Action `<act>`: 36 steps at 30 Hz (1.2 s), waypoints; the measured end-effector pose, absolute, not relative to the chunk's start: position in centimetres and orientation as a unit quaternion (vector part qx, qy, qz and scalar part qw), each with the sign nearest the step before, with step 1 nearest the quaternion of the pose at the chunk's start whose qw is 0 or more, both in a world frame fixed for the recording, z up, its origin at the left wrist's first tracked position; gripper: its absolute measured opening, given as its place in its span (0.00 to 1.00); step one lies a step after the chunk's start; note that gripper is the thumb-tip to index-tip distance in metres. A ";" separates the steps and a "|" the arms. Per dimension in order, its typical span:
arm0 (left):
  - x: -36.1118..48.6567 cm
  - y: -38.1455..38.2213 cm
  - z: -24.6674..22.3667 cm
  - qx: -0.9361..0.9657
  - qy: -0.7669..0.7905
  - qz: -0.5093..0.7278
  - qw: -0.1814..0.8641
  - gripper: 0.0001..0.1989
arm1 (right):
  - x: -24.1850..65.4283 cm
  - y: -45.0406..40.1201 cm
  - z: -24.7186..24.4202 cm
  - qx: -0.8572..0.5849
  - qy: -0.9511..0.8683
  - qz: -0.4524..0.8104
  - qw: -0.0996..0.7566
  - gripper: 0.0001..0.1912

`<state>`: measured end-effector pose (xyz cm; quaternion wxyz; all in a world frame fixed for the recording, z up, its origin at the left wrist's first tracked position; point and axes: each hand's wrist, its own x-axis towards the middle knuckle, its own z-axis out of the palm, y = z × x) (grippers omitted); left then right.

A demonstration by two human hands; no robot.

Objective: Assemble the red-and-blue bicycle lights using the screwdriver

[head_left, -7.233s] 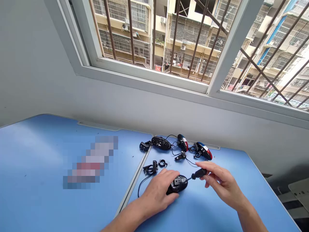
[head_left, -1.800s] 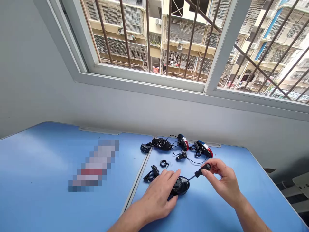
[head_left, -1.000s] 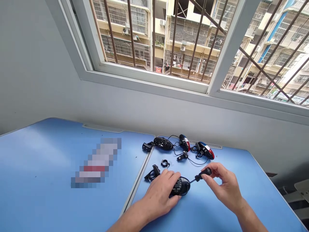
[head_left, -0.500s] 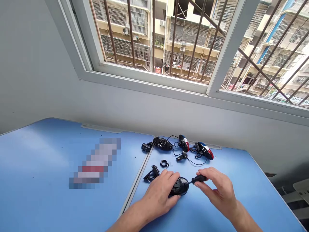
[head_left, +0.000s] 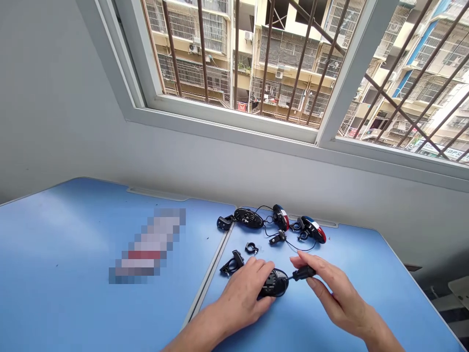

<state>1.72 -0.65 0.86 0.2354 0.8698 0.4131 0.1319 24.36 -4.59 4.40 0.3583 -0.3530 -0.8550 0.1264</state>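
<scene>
Both hands work close together on the near part of the blue desk (head_left: 351,259), just right of the joint between its two panels. The left hand (head_left: 240,299) lies over a black oval housing (head_left: 274,283), with the fingers curved across its top and the palm pressing it, so this hand is closed on the housing and keeps it down on the desk. The right hand (head_left: 335,298) is also closed: thumb and fingers pinch the black handle of a small screwdriver (head_left: 302,273). Compared with the moment just before, this right hand has dropped lower and turned, and the screwdriver now lies almost level instead of tilting up from the desk. Its thin shaft points at the right end of the housing and seems to reach it, but I cannot see a screw there, because the contact point is too small to tell. Farther from the hands lie two oval lamp units with red, white and blue faces (head_left: 313,230), a second black oval housing (head_left: 249,218) and thin black wires (head_left: 300,244) that join these parts. Nearer, just beyond the left hand, are a black handlebar clamp (head_left: 232,262) and a small black ring clip (head_left: 251,248). On the left panel of the desk is a pixelated object (head_left: 146,247) that cannot be recognised.
</scene>
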 end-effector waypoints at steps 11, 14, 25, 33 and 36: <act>1.7 -0.7 1.0 0.872 0.412 0.125 0.234 0.19 | 22.8 -3.7 4.2 -0.322 -0.820 0.041 0.471 0.19; 1.7 -0.8 1.3 0.870 0.415 0.123 0.235 0.19 | 22.6 -3.7 4.1 -0.335 -0.804 0.013 0.491 0.17; 1.7 -0.7 1.2 0.870 0.412 0.125 0.239 0.19 | 24.4 -4.2 5.0 -0.359 -0.846 0.113 0.377 0.24; 1.7 -0.7 1.3 0.870 0.409 0.131 0.242 0.16 | 24.2 -4.1 5.1 -0.358 -0.831 0.110 0.411 0.14; 1.7 -0.7 1.2 0.870 0.409 0.133 0.243 0.17 | 23.9 -4.0 4.8 -0.363 -0.822 0.090 0.431 0.11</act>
